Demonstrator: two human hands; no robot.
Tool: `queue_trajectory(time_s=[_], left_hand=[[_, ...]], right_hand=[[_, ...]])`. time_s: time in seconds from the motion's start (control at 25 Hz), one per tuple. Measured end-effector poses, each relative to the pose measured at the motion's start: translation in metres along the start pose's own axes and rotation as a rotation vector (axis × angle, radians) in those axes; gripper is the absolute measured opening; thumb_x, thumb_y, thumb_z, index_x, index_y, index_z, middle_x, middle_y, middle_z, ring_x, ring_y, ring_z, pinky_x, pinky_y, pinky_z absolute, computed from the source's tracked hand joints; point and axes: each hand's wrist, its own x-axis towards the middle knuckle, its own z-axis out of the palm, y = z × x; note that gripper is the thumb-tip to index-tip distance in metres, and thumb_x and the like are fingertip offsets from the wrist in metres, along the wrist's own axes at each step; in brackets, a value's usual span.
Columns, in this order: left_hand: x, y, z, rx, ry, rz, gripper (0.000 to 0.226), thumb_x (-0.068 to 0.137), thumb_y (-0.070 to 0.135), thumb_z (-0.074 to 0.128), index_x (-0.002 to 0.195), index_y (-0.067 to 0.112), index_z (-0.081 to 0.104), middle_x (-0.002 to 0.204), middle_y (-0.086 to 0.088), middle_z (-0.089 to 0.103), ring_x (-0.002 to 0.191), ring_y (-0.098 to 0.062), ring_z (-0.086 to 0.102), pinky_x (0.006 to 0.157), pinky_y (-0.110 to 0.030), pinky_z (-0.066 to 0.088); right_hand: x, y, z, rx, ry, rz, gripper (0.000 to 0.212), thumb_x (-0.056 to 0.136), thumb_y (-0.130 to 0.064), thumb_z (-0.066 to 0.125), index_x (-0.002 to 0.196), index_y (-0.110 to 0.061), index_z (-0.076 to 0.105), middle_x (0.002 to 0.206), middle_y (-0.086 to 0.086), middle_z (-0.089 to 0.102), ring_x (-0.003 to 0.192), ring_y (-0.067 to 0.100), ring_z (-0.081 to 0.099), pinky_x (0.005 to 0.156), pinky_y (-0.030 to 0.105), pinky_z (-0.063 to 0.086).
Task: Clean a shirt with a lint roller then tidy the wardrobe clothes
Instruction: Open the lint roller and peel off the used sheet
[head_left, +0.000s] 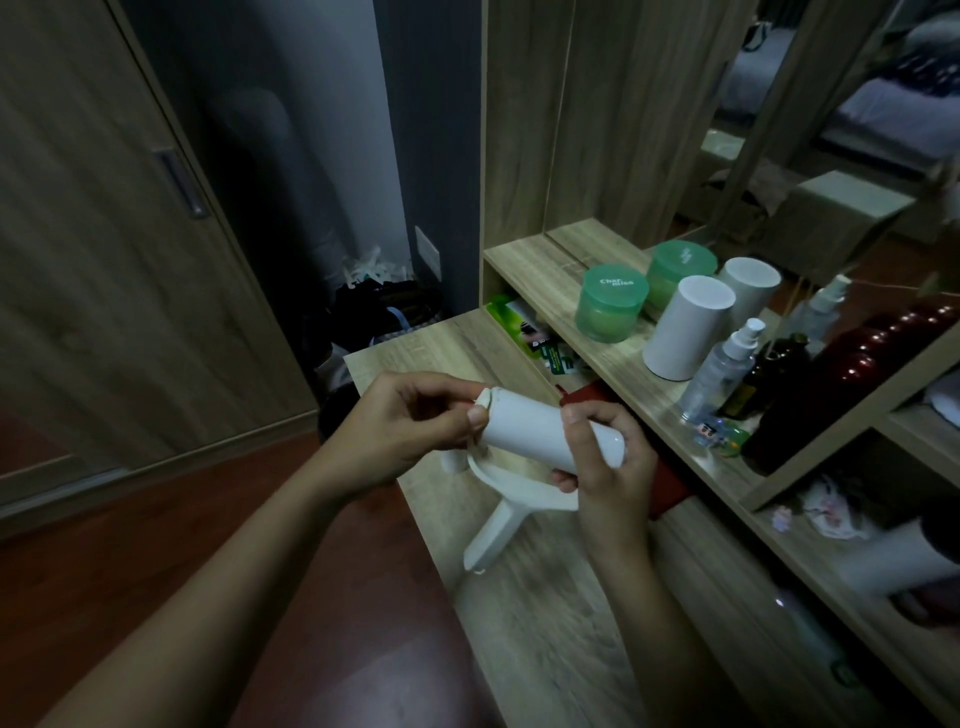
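Observation:
A white lint roller (524, 426) is held above the wooden dressing table (519, 597), its white roll lying nearly level. My left hand (410, 431) pinches the roll's left end with thumb and fingers. My right hand (608, 457) grips the right end. The roller's white frame and handle (493, 530) hang down below the roll toward the table top. No shirt shows in this view. The wardrobe door (104, 260) stands shut at the left.
On the shelf (524, 260) to the right stand a green jar (613, 306), a white cylinder (685, 327), a spray bottle (722, 369) and dark bottles. A mirror rises behind them. A red item lies under my right hand. A dark bag (384, 312) sits on the floor.

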Motion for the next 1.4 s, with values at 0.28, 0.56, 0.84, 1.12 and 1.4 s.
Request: queue_trajectory(time_s=[0.28, 0.56, 0.84, 1.12, 1.4], left_hand=[[0.004, 0.006, -0.003, 0.351, 0.118, 0.121, 0.014, 0.079, 0.025, 0.061, 0.089, 0.022, 0.071, 0.074, -0.004, 0.072, 0.064, -0.009, 0.066, 0.061, -0.022, 0.052], [0.009, 0.013, 0.002, 0.476, 0.183, 0.165, 0.03, 0.071, 0.042, 0.049, 0.082, 0.019, 0.066, 0.066, 0.004, 0.067, 0.06, -0.007, 0.064, 0.056, -0.022, 0.047], [0.017, 0.007, 0.004, 0.216, 0.105, 0.126, 0.024, 0.079, 0.029, 0.056, 0.096, 0.019, 0.068, 0.079, -0.009, 0.067, 0.064, -0.018, 0.061, 0.058, -0.038, 0.05], [0.017, 0.005, 0.011, 0.157, 0.099, 0.127, 0.036, 0.093, -0.002, 0.048, 0.104, 0.027, 0.067, 0.082, 0.01, 0.072, 0.062, -0.005, 0.058, 0.06, -0.019, 0.05], [0.017, 0.0, 0.016, 0.068, 0.092, 0.096, 0.033, 0.087, 0.013, 0.043, 0.107, 0.022, 0.069, 0.071, -0.026, 0.055, 0.062, -0.013, 0.046, 0.063, -0.033, 0.043]], right_hand=[[-0.003, -0.001, 0.008, -0.021, 0.002, -0.062, 0.031, 0.053, -0.046, 0.075, 0.076, -0.027, 0.066, 0.076, -0.007, 0.069, 0.061, 0.014, 0.062, 0.044, 0.018, 0.045], [-0.002, -0.009, 0.013, 0.026, 0.024, 0.014, 0.035, 0.053, -0.048, 0.07, 0.077, -0.023, 0.063, 0.073, -0.017, 0.068, 0.055, 0.003, 0.063, 0.041, 0.017, 0.045], [-0.005, -0.006, 0.017, 0.17, 0.051, 0.2, 0.037, 0.052, -0.051, 0.071, 0.079, -0.027, 0.064, 0.084, 0.002, 0.061, 0.053, 0.008, 0.053, 0.04, 0.015, 0.038], [-0.004, -0.003, 0.016, 0.232, 0.087, 0.298, 0.043, 0.056, -0.044, 0.076, 0.087, -0.018, 0.062, 0.093, 0.011, 0.056, 0.064, 0.013, 0.051, 0.04, 0.013, 0.038], [-0.004, -0.005, 0.016, 0.214, 0.095, 0.335, 0.043, 0.065, -0.041, 0.073, 0.096, -0.013, 0.062, 0.09, 0.01, 0.056, 0.059, 0.011, 0.05, 0.039, 0.014, 0.037]])
